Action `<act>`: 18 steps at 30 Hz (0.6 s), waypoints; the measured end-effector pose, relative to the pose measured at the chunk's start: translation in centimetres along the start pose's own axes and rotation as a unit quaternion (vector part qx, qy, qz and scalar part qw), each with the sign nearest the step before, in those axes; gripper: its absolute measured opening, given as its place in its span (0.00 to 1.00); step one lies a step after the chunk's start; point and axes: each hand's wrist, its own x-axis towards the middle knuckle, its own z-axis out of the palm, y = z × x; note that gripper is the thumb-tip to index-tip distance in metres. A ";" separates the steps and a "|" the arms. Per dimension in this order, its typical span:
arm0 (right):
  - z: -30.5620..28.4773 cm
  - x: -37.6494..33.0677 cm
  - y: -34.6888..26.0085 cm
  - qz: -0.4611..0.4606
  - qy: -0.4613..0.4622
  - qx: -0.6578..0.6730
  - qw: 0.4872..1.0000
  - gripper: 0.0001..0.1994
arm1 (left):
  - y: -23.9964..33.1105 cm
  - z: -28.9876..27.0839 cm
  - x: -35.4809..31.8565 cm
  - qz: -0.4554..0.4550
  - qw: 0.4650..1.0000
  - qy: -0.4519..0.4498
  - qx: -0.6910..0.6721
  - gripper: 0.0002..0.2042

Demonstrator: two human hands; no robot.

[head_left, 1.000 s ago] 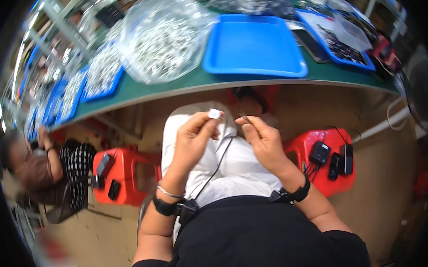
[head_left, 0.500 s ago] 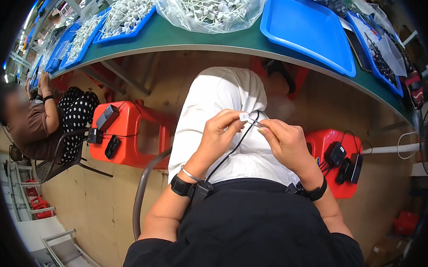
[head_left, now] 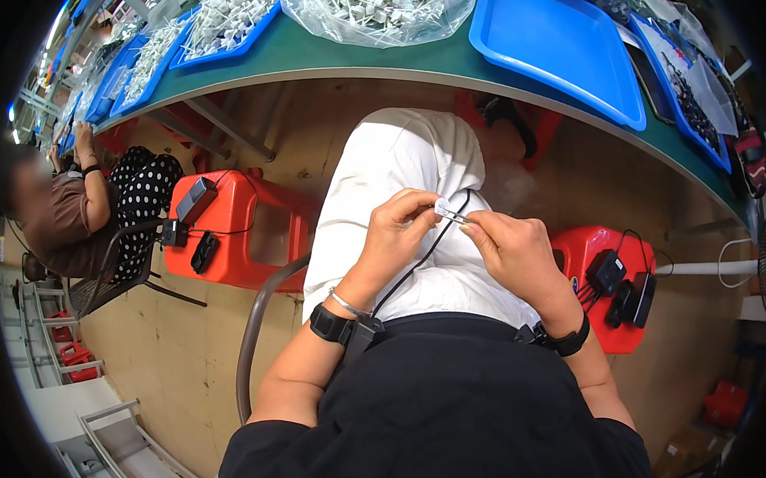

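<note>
Over my lap, my left hand point(head_left: 397, 236) pinches a small white plastic part point(head_left: 442, 207) between thumb and fingers. My right hand point(head_left: 510, 249) meets it from the right, its fingertips closed on the thin pin end of the same part. A black cable point(head_left: 418, 259) runs from between the hands down toward my left wrist band. Both hands hover above my white trousers point(head_left: 414, 165), below the edge of the green table point(head_left: 375, 62).
On the table lie an empty blue tray point(head_left: 554, 39), a clear bag of small white parts point(head_left: 385, 4) and more blue trays of parts point(head_left: 220, 24). Red stools point(head_left: 237, 224) carrying black devices stand on both sides. Another person point(head_left: 66, 214) sits at far left.
The view has tilted, so the table slid up and right. My hands have come closer together on the small white part, staying over my lap.
</note>
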 end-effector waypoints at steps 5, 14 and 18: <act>0.0 -0.1 -0.2 0.011 -0.021 -0.012 1.000 0.10 | -0.3 0.0 -0.1 0.002 1.000 0.009 0.015 0.07; 0.2 -0.2 -0.6 0.022 -0.035 -0.028 0.999 0.10 | -0.7 0.1 -0.1 0.016 0.998 0.032 0.046 0.05; 0.2 -0.2 -1.2 0.027 -0.047 -0.036 0.998 0.10 | -0.6 0.2 -0.1 0.025 0.998 0.035 0.056 0.04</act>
